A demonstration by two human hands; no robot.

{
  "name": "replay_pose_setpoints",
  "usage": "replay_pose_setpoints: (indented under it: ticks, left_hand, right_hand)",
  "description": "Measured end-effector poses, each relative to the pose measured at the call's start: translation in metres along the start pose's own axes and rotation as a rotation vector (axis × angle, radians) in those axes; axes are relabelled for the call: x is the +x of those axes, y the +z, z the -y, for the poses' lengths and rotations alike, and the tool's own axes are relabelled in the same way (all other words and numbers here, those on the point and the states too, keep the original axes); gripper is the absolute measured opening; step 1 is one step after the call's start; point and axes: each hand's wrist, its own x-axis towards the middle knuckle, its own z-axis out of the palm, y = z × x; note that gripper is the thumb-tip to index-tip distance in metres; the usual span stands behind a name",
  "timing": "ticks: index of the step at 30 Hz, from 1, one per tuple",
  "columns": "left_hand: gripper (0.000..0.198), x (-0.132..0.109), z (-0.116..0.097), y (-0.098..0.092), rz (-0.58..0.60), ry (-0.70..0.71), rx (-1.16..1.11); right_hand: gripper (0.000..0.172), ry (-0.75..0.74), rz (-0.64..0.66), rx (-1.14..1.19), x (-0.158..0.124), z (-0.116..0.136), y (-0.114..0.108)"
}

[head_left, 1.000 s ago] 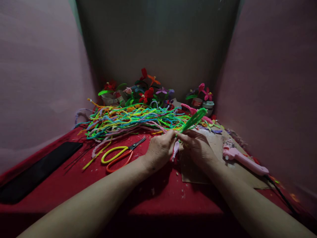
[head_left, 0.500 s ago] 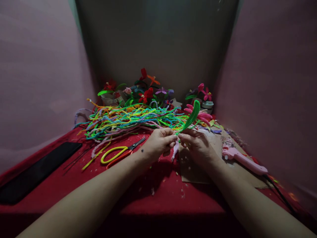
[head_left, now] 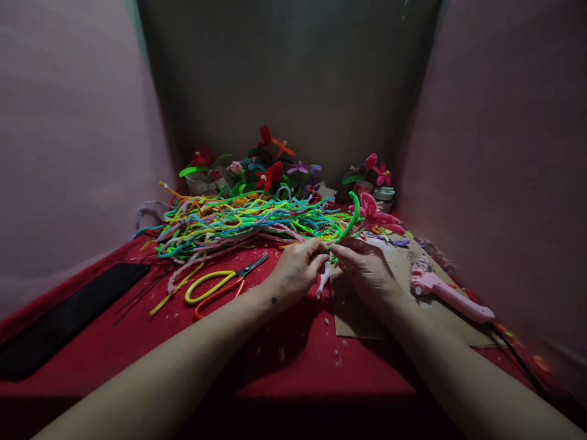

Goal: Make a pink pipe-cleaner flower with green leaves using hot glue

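Note:
My left hand (head_left: 300, 266) and my right hand (head_left: 369, 269) are closed, fingertips almost meeting, on the stem of a pipe-cleaner flower. A narrow green leaf (head_left: 353, 217) curves upward from the pinched spot. The pink flower (head_left: 373, 214) faces up beyond my right hand; its join to the stem is hidden behind the fingers. Below the fingertips a pale lilac strip (head_left: 323, 281) lies on the red cloth. Scissors (head_left: 227, 284) with a yellow and an orange handle rest beside my left wrist.
A heap of colourful pipe cleaners (head_left: 247, 220) stretches behind my hands. Finished flowers (head_left: 270, 174) stand at the back, near a small jar (head_left: 384, 195). On the right a pink glue gun (head_left: 452, 296) lies on cardboard (head_left: 358, 315). A black flat object (head_left: 76, 315) lies left.
The green leaf has turned and now shows narrower. The pink flower has turned too, its petals more upright and spread. My left hand has tilted slightly; both hands stay close together.

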Motion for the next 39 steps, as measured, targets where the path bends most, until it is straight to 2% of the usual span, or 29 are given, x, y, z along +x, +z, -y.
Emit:
replay_pose_setpoints:
  ticks: [2,6,8,14,18,22,27,32,34,36,38,39]
  left_hand:
    - [0.011,0.0,0.001,0.001,-0.011,-0.004,-0.012]
    - [0.007,0.002,0.0,-0.003,0.093,-0.181,-0.263]
    - [0.006,0.003,-0.001,-0.006,0.119,-0.218,-0.337]
    - [0.012,0.005,0.006,-0.006,0.129,-0.244,-0.486]
    - [0.014,0.005,0.007,-0.005,0.143,-0.273,-0.556]
    - [0.017,0.005,0.004,-0.006,0.136,-0.281,-0.577]
    - [0.015,0.006,0.005,-0.008,0.148,-0.298,-0.648]
    - [0.013,0.006,0.01,-0.011,0.319,-0.302,-0.804]
    - [0.01,0.005,0.012,-0.012,0.404,-0.315,-0.879]
    - [0.018,0.004,0.013,-0.012,0.473,-0.329,-0.933]
    - [0.028,0.003,0.014,-0.013,0.51,-0.331,-0.951]
    - [0.027,0.003,0.014,-0.013,0.518,-0.328,-0.944]
  right_hand:
    - [0.012,-0.026,0.006,-0.03,-0.001,0.0,0.0]
    - [0.011,-0.056,0.011,-0.174,-0.003,0.004,-0.001]
    - [0.012,-0.065,0.018,-0.195,-0.003,0.006,0.0]
    - [0.009,0.022,-0.021,-0.073,-0.002,0.003,0.002]
    - [0.009,-0.036,0.043,-0.124,-0.002,0.004,0.001]
    - [0.009,-0.058,0.023,-0.181,-0.003,0.008,0.0]
    - [0.006,0.083,0.024,0.008,0.0,0.005,-0.002]
    - [0.016,0.275,0.014,0.179,0.002,0.006,-0.004]
    - [0.022,0.335,0.066,0.23,0.0,0.009,-0.004]
    - [0.025,0.368,0.149,0.278,-0.001,0.012,-0.003]
    - [0.022,0.366,0.207,0.3,-0.002,0.013,-0.002]
    - [0.02,0.354,0.213,0.299,-0.002,0.012,-0.002]
